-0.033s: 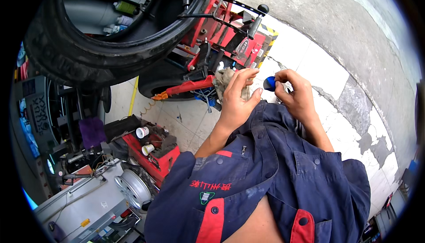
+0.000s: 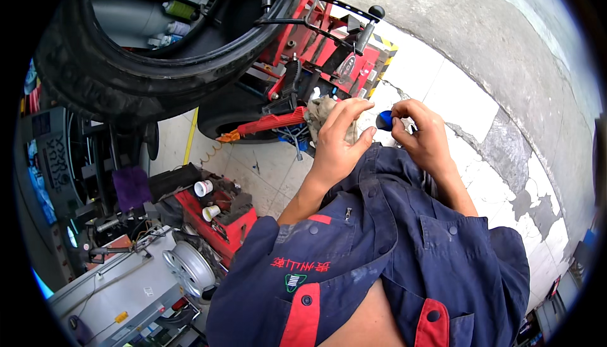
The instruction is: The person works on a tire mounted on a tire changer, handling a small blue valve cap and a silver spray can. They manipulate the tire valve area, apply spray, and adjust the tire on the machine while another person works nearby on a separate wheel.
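Tiled floor point(image 2: 269, 176), red toolbox point(image 2: 235, 236) with tubs point(image 2: 203, 188); blue disc point(image 2: 385, 119) in right fingers point(image 2: 402, 112)

Left fingers point(image 2: 344, 114) bow loosely, parted — right fingers point(image 2: 410, 107) curl into a pinch.

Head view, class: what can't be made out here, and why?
In the head view:
Blue-and-grey piece: right edge, hidden by the right hand.
Grey rag: partly hidden behind the left hand.
Large tire: top, cut off by the upper edge.
Lower tire: partly hidden behind the large tire.
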{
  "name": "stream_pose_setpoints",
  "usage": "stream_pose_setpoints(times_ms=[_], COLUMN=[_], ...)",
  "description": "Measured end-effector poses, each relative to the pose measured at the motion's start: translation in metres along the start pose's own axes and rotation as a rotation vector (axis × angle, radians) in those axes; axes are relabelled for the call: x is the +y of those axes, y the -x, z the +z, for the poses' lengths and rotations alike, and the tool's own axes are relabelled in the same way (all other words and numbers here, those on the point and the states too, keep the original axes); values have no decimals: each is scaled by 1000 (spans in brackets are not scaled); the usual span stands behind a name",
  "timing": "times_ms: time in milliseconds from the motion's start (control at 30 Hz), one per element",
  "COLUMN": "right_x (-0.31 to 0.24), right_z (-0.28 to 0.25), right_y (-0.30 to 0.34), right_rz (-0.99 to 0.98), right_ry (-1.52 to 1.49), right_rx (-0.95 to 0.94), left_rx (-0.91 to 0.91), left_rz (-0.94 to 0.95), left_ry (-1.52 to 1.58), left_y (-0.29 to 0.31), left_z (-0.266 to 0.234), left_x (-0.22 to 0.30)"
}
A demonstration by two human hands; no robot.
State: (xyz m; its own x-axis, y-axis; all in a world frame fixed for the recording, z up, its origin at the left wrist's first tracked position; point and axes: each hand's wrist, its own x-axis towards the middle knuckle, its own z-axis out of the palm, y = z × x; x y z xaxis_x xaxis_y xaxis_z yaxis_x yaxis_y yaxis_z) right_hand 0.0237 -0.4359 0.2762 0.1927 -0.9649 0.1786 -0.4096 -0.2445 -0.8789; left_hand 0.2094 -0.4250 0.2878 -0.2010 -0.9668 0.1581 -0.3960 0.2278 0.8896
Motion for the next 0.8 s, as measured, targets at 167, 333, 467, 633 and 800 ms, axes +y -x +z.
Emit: stream_pose_setpoints(times_ms=[167,333,467,633,800], right_x=[2,-3,-2,-4,-5], right_z=[3,2,-1,-1,-13], right_y=[5,9,14,16,12], right_rz=[-157,-194,-121,55,165], right_ry=[126,75,-11,-185,-85], right_rx=[-122,-175,-182,-122,-317], left_rx=[-90,-143,-179,-58,-34], left_rz=[178,88,46,-116,-176], left_ry=[-172,-168,-130,110,191], left_y=[0,7,8,14,18], left_z=[0,1,1,4,7], left_x=[4,3,4,-1,-3])
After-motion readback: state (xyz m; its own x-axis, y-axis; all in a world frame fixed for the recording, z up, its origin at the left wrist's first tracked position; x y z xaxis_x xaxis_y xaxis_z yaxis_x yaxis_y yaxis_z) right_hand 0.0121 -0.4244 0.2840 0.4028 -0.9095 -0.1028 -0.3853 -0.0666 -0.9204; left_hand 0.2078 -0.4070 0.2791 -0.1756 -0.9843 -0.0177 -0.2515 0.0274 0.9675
